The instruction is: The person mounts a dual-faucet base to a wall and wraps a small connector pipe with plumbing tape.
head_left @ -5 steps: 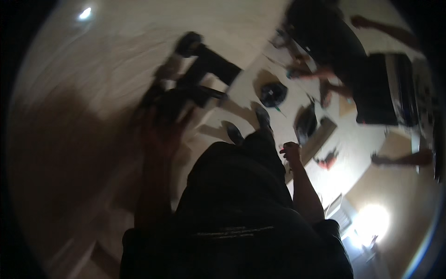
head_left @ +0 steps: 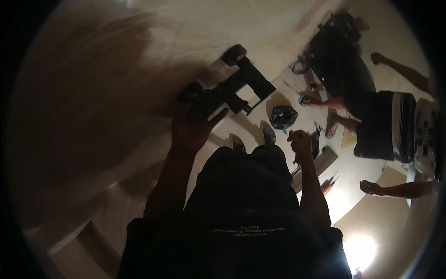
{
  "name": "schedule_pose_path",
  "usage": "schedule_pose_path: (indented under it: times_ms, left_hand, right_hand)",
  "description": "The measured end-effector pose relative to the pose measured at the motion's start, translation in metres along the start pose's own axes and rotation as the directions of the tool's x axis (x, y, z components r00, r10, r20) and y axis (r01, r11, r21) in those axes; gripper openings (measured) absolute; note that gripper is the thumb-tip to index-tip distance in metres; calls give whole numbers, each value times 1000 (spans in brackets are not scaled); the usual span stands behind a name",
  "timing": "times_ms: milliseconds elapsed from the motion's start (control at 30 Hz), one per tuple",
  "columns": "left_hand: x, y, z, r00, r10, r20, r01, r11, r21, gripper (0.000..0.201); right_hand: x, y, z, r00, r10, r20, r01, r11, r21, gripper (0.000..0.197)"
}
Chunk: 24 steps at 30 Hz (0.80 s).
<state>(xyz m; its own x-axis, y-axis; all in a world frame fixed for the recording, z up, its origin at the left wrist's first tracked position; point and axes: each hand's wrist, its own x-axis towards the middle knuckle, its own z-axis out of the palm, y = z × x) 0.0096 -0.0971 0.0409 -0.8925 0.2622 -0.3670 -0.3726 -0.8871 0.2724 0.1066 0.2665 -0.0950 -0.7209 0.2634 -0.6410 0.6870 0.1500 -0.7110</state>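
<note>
My left hand (head_left: 188, 132) is raised at the left of the lower body, its fingers wrapped against the near end of a dark power tool (head_left: 239, 81) with a squarish open loop. The thumb sticks out to the right below the tool. Shadow hides the finger ends, and the tool's exact kind does not show. My right hand (head_left: 302, 140) hangs to the right of my knees with its fingers curled closed. Whatever might be inside those fingers is too dark and small to make out.
A pale wall with heavy shadow fills the left. On the floor lie a black plastic bag (head_left: 283, 117), a plank (head_left: 325, 160) and an orange-handled tool (head_left: 328, 186). Another person in dark striped shorts (head_left: 385, 125) stands at right. A bright lamp (head_left: 357, 253) shines at lower right.
The whole view has shifted. My left hand and the power tool now appear further right and look sharper. My right hand appears slightly higher and further right, still curled.
</note>
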Motion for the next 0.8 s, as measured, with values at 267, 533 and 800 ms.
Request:
schedule_pose_path:
  times_ms: [267,533,800]
  left_hand:
    - [-23,-5,48,994,54,91,-62,994,85,40]
    - [-4,-21,20,982,99,163,-110,992,61,46]
    - [-3,-23,22,991,73,116,-77,997,27,40]
  right_hand:
    - [-27,-211,7,782,-548,296,358,784,507,42]
    - [-24,-241,8,698,-537,474,476,842,254,58]
    - [-20,-230,20,647,-590,483,453,807,378,66]
